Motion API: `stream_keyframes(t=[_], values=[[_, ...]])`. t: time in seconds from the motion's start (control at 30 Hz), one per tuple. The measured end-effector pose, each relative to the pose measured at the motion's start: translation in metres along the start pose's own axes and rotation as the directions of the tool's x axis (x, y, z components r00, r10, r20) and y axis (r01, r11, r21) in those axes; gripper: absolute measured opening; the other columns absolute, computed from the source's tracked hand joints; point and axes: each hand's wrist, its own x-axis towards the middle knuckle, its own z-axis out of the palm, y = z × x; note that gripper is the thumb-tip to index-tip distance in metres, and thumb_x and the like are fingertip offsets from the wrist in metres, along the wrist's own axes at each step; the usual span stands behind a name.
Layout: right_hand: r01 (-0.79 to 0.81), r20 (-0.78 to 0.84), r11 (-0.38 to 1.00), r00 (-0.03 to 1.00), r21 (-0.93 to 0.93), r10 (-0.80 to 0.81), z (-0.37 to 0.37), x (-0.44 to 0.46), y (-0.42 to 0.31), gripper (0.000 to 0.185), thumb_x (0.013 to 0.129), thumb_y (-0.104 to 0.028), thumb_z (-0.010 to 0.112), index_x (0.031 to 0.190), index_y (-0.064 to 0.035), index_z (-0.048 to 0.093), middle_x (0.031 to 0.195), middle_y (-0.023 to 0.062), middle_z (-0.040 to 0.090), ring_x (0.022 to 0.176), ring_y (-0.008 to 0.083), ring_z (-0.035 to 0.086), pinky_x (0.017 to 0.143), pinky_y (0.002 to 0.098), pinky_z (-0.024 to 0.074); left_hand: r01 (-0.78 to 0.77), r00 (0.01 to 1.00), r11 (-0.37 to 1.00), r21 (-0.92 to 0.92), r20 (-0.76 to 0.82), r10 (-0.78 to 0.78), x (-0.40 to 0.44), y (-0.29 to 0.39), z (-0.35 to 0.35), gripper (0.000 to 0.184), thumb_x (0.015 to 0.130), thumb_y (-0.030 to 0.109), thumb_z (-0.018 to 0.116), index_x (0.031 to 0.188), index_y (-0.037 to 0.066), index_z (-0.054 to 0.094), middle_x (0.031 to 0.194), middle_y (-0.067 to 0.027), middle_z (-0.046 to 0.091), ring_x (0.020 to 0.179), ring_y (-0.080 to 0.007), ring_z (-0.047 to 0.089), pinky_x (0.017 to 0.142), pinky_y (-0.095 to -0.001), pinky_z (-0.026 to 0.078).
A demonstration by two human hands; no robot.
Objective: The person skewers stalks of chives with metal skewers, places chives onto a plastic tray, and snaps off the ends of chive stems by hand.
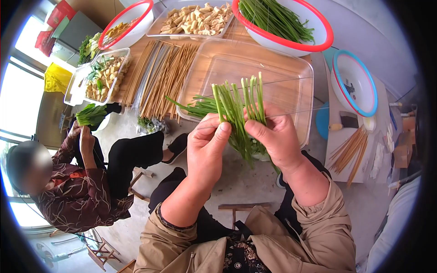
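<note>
At my far left, a seated co-worker holds a leafy bunch (92, 114) upright in both hands. Beyond it on the worktop (232, 37), a clear tub (126, 63) holds tan cubes with some green leaves, and behind that a red-rimmed bowl (149, 19) carries yellowish pieces. Bamboo skewers (166, 75) lie side by side in a loose spread, probably so that single ones lift easily. Behind them, a clear tray (154, 32) is heaped with pale, chunky pieces.

My left hand (205, 148) is pinched narrow, thumb against forefinger, on the green stems (234, 109). They stand in front of me, cut ends up and the rest hanging down, I judge to keep those ends in sight and level. My right hand (278, 136) closes on their other side, thumb across them, seemingly to hold the row flat.

Behind my hands sits a wide, shallow clear container (273, 68), with more greens (200, 108) over its near left edge. Further right, a red-rimmed basin (318, 25) holds long green stalks (277, 20), and a blue-rimmed basin (373, 93) shows a dark mark inside.
</note>
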Motion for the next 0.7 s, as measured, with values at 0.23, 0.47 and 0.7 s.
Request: stream_keyframes(t=[0.23,0.47,0.7], values=[[0.075,0.004,0.995,0.997,-0.066,-0.075,-0.0027,0.0029,0.0081,0.018,0.086,-0.011,0.068,0.100,-0.0009,0.064,0.091,-0.0006,0.063,0.083,0.0055,0.055,0.077,0.0223,0.0453,-0.049,0.999,0.997,0.055,0.007,0.048,0.0001,0.0030,0.0006,0.013,0.091,0.005,0.062,0.101,0.000,0.068,0.101,-0.0038,0.062,0.093,-0.0107,0.054,0.086,-0.0256,0.041],[0.028,0.023,0.999,0.999,0.037,-0.029,-0.0041,0.0015,0.0005,0.017,0.091,-0.011,0.063,0.103,0.0015,0.065,0.099,0.0026,0.066,0.090,0.0070,0.058,0.082,0.0236,0.0465,-0.003,1.000,0.999,-0.041,-0.015,0.002,-0.0005,0.0020,-0.0059,0.014,0.092,0.006,0.061,0.102,0.000,0.068,0.102,-0.0035,0.061,0.094,-0.0110,0.053,0.086,-0.0255,0.040],[0.055,-0.028,0.989,0.998,0.136,-0.052,-0.0034,-0.0014,0.0051,0.022,0.093,-0.010,0.061,0.110,0.0030,0.064,0.101,0.0057,0.067,0.091,0.0084,0.059,0.083,0.0233,0.0472,-0.003,1.000,1.000,0.002,-0.017,0.003,0.0001,0.0035,-0.0049,0.015,0.092,0.006,0.061,0.102,-0.001,0.068,0.102,-0.0036,0.061,0.094,-0.0110,0.053,0.087,-0.0258,0.040]])
